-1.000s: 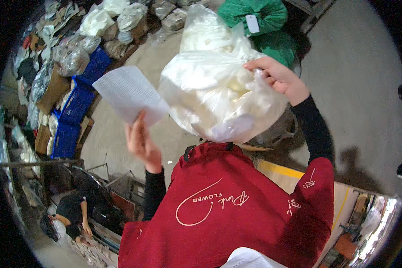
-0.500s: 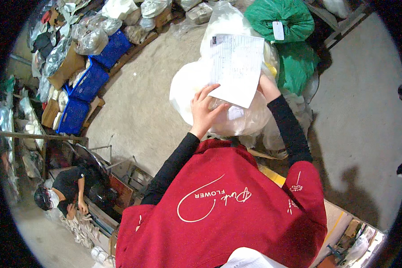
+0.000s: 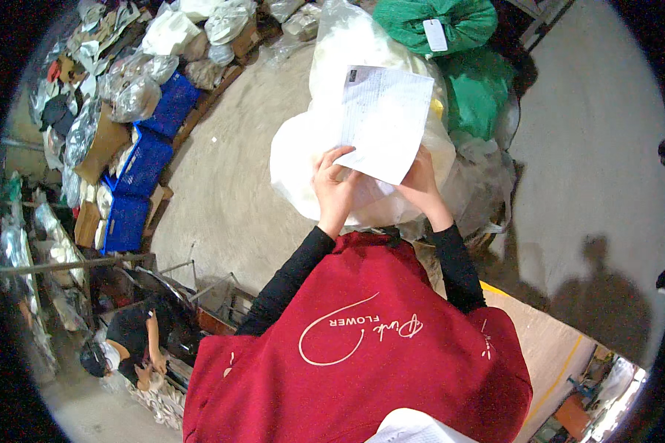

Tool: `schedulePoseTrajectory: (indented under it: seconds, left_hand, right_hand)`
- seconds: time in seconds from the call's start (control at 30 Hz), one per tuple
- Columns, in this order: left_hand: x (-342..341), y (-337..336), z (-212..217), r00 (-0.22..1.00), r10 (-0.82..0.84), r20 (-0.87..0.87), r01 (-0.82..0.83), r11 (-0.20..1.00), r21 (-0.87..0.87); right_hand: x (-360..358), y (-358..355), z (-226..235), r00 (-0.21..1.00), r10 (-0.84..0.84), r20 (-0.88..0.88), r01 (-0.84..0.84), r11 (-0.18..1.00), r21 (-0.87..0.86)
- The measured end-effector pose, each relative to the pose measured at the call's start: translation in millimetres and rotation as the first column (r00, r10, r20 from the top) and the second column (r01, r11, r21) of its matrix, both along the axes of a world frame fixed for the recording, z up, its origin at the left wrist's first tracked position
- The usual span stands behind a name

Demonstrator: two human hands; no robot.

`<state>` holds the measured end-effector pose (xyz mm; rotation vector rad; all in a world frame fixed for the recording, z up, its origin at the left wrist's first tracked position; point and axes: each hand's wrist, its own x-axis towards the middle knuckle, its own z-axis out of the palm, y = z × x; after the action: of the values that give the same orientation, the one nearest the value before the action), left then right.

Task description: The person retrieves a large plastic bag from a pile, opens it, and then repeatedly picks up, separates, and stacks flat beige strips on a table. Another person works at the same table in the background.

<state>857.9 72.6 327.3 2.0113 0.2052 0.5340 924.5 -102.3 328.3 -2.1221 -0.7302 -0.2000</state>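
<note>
Two hands held one sheet of paper [image 3: 386,118] up in front of the person in the red apron [image 3: 362,354]. The left hand [image 3: 335,184] pinched the sheet's lower left edge, thumb lying on the front and fingers curled behind; the right hand [image 3: 421,186] gripped the lower right corner from underneath, though I could not tell how its fingers closed, since the paper hid them. The sheet was lifted clear and tilted, printed side up, directly over a big white plastic bag [image 3: 303,159] stuffed full and resting just beyond the wrists. By my reckoning the bag was already packed and the paper was only being read or checked; it had not been stuck on or tucked in, so any labelling was left to do. Just past the white bag sat a green mesh sack [image 3: 451,22] with a white tag [image 3: 435,34] already on it, and a second green bag [image 3: 476,88] beneath that. Farther off to the left, blue crates [image 3: 137,177] lined the bare concrete floor [image 3: 222,184] among heaps of clear bagged goods, and another person [image 3: 129,340] bent over a bench well apart from all this.
</note>
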Motion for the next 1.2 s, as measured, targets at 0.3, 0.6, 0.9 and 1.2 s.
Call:
schedulePoseTrajectory:
  seconds: [0.3, 0.6, 0.9, 1.2]
  left_hand:
    - [5.3, 6.8, -7.5, 0.997, 0.011, -0.076, -0.018, 0.995, -0.096]
    - [1.7, 12.1, -18.1, 0.998, -0.004, -0.058, -0.002, 0.995, -0.104]
    - [0.5, 11.8, -16.2, 0.997, 0.015, -0.074, -0.023, 0.994, -0.109]
    - [3.1, 9.8, -16.3, 0.997, 0.070, -0.028, -0.073, 0.989, -0.132]
  right_hand:
    - [6.8, 14.8, -25.8, 0.984, -0.128, 0.123, 0.121, 0.991, 0.060]
    - [2.5, 11.2, -33.6, 0.995, -0.091, 0.046, 0.094, 0.993, -0.070]
    - [0.3, 12.8, -34.9, 0.993, -0.091, 0.070, 0.096, 0.993, -0.072]
    - [-1.5, 14.9, -37.8, 0.988, -0.123, 0.093, 0.128, 0.991, -0.048]
